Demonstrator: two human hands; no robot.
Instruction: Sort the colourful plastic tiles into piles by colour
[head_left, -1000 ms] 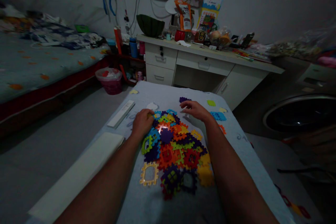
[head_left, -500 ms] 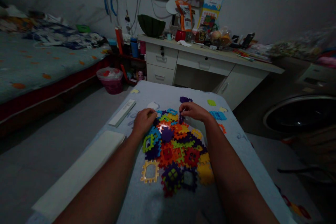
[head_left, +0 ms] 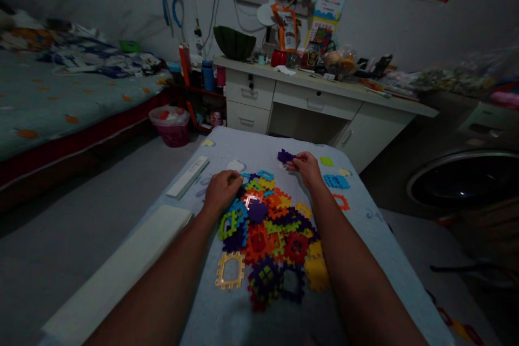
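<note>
My right hand (head_left: 305, 166) is closed in a pinch on a purple building tile (head_left: 287, 156) beyond the far right of the pile. Another purple tile seems to lie against it, and I cannot separate the two clearly. My left hand (head_left: 222, 190) rests at the pile's far left edge, fingers curled together, beside some blue tiles; whatever they pinch is hidden. Between my arms spreads a heap of notched plastic tiles (head_left: 259, 240) in orange, purple, green, blue, red and yellow. A pale yellow window-frame tile (head_left: 219, 275) lies at its near left.
Right of my hand lie a green tile (head_left: 326, 161), blue tiles (head_left: 336, 181) and an orange frame tile (head_left: 341, 202). On the cloth-covered table (head_left: 251, 143), a narrow white box (head_left: 187, 177) and a long pale slab (head_left: 121, 267) line the left side. A white desk (head_left: 249, 89) stands behind.
My right hand has moved away from the heap, out and slightly right, carrying a purple tile to where a purple tile lay. My left hand has stayed almost in place.
</note>
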